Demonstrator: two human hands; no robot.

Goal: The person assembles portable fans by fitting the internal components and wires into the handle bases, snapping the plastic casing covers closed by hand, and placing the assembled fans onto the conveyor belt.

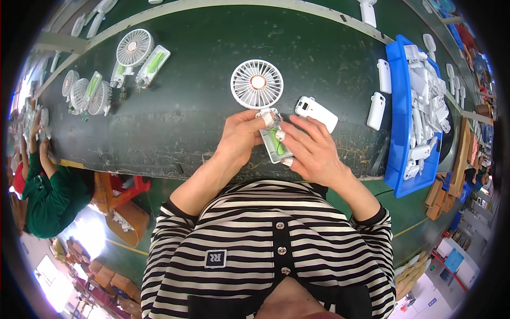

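A white handheld fan (249,87) lies in front of me, its round grille pointing away and its open handle toward me. Inside the handle shell sits a green battery (276,143), partly covered by fingers. My left hand (237,137) is closed on the fan's neck, thumb and fingers pinching where the head meets the handle. My right hand (317,154) bends over the handle, its fingertips on the battery side and its thumb at the lower end. White wraps cover some fingertips. Beside the right hand rests a white handle cover (319,114). Small parts under the fingers are hidden.
A blue bin (396,122) full of white plastic parts stands at the right, with white covers (376,111) beside it. Several fans (134,48) with open handles lie at the far left. A person in a green shirt (58,199) works at the left along the dark green table (202,69).
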